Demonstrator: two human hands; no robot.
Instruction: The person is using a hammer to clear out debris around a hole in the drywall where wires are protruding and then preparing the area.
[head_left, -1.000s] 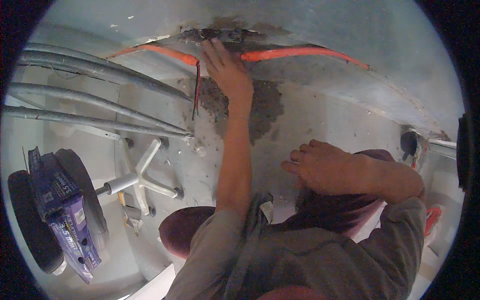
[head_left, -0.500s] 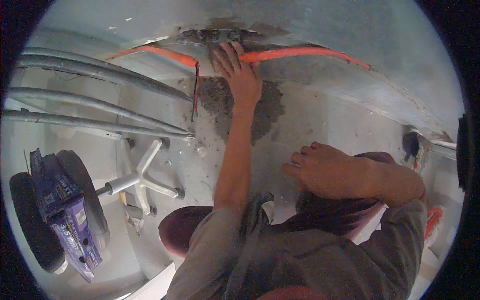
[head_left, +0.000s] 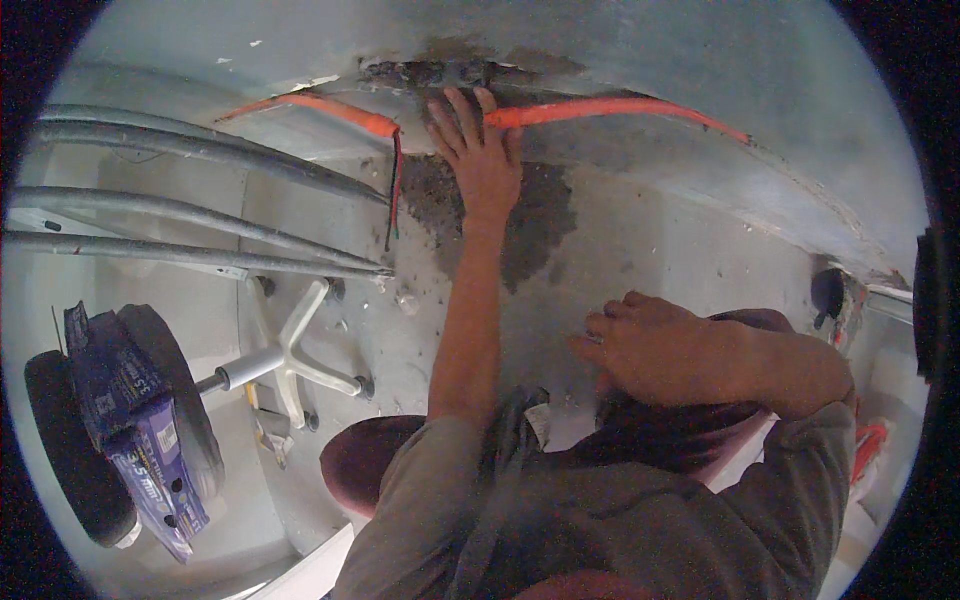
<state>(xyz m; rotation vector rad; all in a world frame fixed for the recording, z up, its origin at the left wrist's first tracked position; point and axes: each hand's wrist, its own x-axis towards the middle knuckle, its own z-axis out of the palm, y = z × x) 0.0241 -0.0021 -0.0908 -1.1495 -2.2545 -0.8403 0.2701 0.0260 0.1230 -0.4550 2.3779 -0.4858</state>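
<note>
Wall (head_left: 720, 50) filled the top of the frame above a pale floor (head_left: 620, 240). Several grey poles (head_left: 200, 142) slanted in from the left edge, over a chair (head_left: 288, 355) lying on its side at lower left. A longer orange tube (head_left: 620, 108) ran nearly level from upper right toward upper centre; a shorter orange tube (head_left: 350, 112) arched gently in from upper left, its free end tipped downward. Above the gap between these two ends lay a dark recess (head_left: 415, 72). The left hand (head_left: 483, 165) occupied the gap, fingers pointing up the frame and spread apart, roughly crosswise to both tubes. The longer tube's end lay just beside its thumb, on the right, though contact could not be told; the shorter tube's end stood apart to the left. The right hand (head_left: 645, 345), farther off at right of centre, was loosely curled over a bent leg (head_left: 690, 425); whether it held anything could not be told. Thin red and dark wires (head_left: 396, 190) hung from the shorter tube, left of the nearer hand.
</note>
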